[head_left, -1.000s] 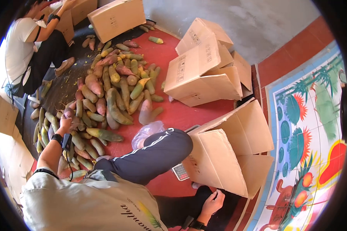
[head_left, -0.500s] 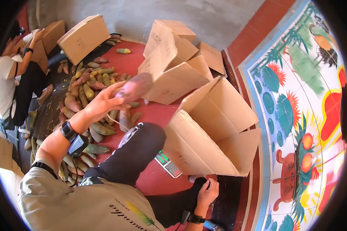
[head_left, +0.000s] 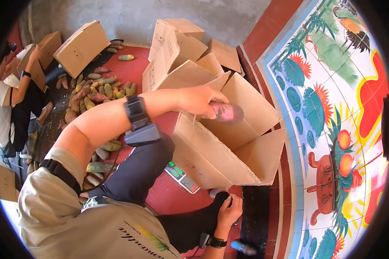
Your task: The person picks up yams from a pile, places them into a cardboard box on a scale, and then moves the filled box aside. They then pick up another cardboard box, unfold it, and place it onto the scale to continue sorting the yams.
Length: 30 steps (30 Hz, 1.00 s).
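My left hand [head_left: 205, 102] is closed around a reddish-purple root vegetable [head_left: 227, 113], over the opening of a cardboard box [head_left: 212, 151] with its flaps raised. My right hand [head_left: 230, 212] rests low by my dark-clad knee, its fingers curled; whether anything is inside them is hidden. A scale with a lit green display [head_left: 181, 178] lies on the red floor beside that box. To the left, partly behind my left arm, spreads a pile of green and reddish root vegetables [head_left: 90, 97].
More cardboard boxes [head_left: 177, 64] stand behind the open one, and another [head_left: 82, 48] leans at the back left. A person in a white top [head_left: 0, 105] crouches at far left. A painted tile wall [head_left: 328, 129] runs along the right. A bottle [head_left: 243, 247] lies near my right wrist.
My left hand has moved right with the vegetable, from beside the pile to over the open box. My right hand has stayed by my knee. The view has shifted slightly.
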Motion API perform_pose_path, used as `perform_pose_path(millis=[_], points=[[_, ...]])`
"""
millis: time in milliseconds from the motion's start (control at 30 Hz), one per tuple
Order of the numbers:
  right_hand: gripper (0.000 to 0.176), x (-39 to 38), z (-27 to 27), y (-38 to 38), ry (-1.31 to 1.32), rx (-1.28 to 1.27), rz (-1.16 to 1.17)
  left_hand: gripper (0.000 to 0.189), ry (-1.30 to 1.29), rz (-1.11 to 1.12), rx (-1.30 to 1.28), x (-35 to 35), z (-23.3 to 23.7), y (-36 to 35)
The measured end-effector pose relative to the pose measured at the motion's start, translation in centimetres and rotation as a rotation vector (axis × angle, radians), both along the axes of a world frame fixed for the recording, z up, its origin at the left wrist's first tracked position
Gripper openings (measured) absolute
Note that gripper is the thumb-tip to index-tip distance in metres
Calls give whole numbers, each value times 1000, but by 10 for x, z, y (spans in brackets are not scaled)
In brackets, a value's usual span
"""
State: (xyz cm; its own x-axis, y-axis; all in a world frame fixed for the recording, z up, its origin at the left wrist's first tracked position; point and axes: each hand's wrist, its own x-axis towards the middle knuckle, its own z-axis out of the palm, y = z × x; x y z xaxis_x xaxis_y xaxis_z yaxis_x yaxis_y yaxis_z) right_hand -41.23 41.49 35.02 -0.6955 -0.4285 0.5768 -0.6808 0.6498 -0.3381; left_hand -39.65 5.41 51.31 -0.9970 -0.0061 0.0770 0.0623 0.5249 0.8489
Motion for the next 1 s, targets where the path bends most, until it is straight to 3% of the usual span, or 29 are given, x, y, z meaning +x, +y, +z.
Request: perform_pose_path(millis=[33, 167, 233, 400, 667, 767, 833, 867, 933, 1000], points=[[8, 1, 2, -1, -5, 2, -11, 58, -50, 1, -150, -9, -5, 1], [12, 0, 1, -1, -15, 1, -8, 50, -4, -133, -340, -35, -32, 0], [8, 1, 2, -3, -39, -17, -11, 45, -228, -210, -482, -39, -36, 5], [9, -2, 1, -6, -46, -22, -9, 37, -275, -296, -438, -57, -62, -5], [12, -6, -2, -10, -46, -36, 14, 36, -460, -314, -511, -44, -45, 7], [18, -9, -4, -11, -60, -70, 8, 40, -368, -310, -473, -48, -54, 0], [26, -10, -3, -14, -75, -89, 4, 34, -220, -77, -370, -47, -59, -1], [26, -9, 0, -15, -74, -87, 10, 34, -221, -71, -368, -43, -57, -2], [32, -5, 7, -18, -168, -88, 11, 30, 17, 17, -389, -30, -48, -3], [33, -5, 5, -20, -160, -84, 19, 29, 87, -10, -339, -14, -42, -5]])
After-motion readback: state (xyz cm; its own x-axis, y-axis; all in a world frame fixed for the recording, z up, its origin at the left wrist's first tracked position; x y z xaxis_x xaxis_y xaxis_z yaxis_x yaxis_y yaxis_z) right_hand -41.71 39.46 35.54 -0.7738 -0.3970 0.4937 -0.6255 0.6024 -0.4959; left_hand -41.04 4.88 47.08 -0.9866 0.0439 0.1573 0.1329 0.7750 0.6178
